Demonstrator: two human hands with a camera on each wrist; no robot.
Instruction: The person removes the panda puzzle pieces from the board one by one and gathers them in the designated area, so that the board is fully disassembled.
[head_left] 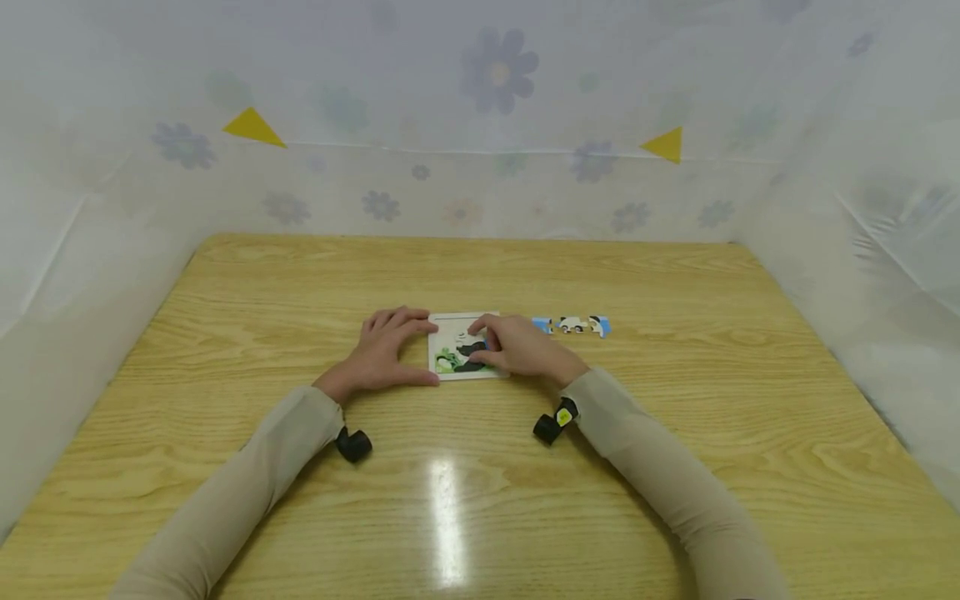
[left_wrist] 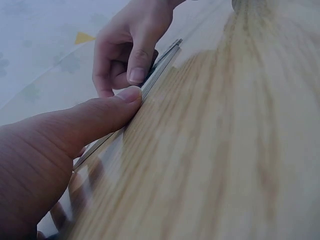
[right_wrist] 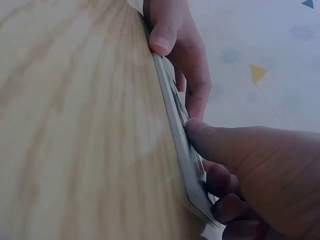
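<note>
A small panda jigsaw board (head_left: pixel 468 376) with a pale rim lies flat on the table, showing green leaves and black panda parts. My left hand (head_left: pixel 384 350) holds its left side, thumb at the near corner and index finger toward the far corner; the left thumb (left_wrist: pixel 112 107) touches the edge in the left wrist view. Over the right part of the board, my right hand (head_left: pixel 528 346) has thumb and index finger bent around a puzzle piece (head_left: pixel 472 347) with black on it. The right hand covers the board's right side. In the right wrist view, the right thumb (right_wrist: pixel 220 140) rests on the board's surface.
Loose puzzle pieces (head_left: pixel 572 324) in blue, white and black lie just right of the right hand. The wood-grain table (head_left: pixel 480 275) meets a pale floral curtain (head_left: pixel 498 192) at the back. Black wrist cameras (head_left: pixel 354 445) hang under both sleeves.
</note>
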